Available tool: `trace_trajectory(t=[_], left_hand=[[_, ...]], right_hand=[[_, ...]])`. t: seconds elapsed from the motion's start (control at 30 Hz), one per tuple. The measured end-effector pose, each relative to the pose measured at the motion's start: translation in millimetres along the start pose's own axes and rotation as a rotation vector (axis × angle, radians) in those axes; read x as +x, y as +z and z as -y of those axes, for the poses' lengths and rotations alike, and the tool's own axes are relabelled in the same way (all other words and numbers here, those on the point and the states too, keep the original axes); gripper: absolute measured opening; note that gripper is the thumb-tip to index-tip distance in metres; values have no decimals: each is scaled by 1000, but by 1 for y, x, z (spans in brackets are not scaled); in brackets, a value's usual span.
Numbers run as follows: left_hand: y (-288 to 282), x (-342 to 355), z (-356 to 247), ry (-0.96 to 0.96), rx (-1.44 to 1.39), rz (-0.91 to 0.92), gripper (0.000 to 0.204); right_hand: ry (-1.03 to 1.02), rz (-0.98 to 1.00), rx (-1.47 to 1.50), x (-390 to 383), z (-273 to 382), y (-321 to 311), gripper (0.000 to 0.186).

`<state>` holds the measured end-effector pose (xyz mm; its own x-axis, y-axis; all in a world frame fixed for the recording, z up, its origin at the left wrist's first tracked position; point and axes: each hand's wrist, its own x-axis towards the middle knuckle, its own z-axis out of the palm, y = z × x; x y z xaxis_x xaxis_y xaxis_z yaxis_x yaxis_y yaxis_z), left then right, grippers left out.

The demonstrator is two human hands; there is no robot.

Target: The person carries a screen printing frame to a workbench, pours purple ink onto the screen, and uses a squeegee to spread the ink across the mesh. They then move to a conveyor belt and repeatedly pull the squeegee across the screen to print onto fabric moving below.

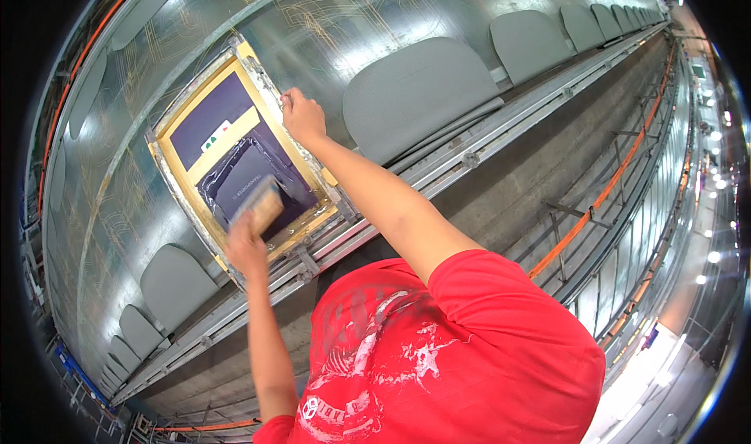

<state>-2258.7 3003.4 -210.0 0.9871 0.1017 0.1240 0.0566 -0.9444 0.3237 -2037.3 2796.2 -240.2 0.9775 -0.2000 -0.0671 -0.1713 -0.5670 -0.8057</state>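
Note:
A screen printing frame (270, 104) lies tilted on the long table, its rim crusted with pale ink and yellow tape around dark purple mesh. My left hand (247, 247) is closed around a squeegee (267, 207) with a wooden-coloured grip, slightly smeared by motion. The squeegee sits over the lower part of the mesh, where wet-looking dark ink (235, 174) surrounds a printed shape. At the frame's upper right side, my right hand (303, 117) has its fingers closed on the rim. A strip of yellow tape (223, 148) crosses the mesh.
Grey rounded panels (418, 96) lie in a row along the glossy table (328, 21), on both sides of the frame. A metal rail (469, 159) with clamps edges the table. Beyond a concrete-coloured strip runs an orange hose or cable (575, 229) on metal supports.

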Motion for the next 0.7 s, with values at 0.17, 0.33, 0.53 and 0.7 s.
trace_trajectory(t=[0.17, 0.33, 0.53, 0.7], left_hand=[[-17, 113, 10, -214, -112, 47, 49], [-2, 78, 0, -64, 52, 29, 43], [-3, 4, -9, 33, 1, -9, 49], [-3, 89, 16, -68, -60, -70, 46]], right_hand=[[3, 20, -23, -1, 7, -4, 21], [31, 35, 20, -2, 7, -6, 21], [46, 14, 19, 4, 3, -4, 21], [31, 31, 6, 1, 7, -5, 22]])
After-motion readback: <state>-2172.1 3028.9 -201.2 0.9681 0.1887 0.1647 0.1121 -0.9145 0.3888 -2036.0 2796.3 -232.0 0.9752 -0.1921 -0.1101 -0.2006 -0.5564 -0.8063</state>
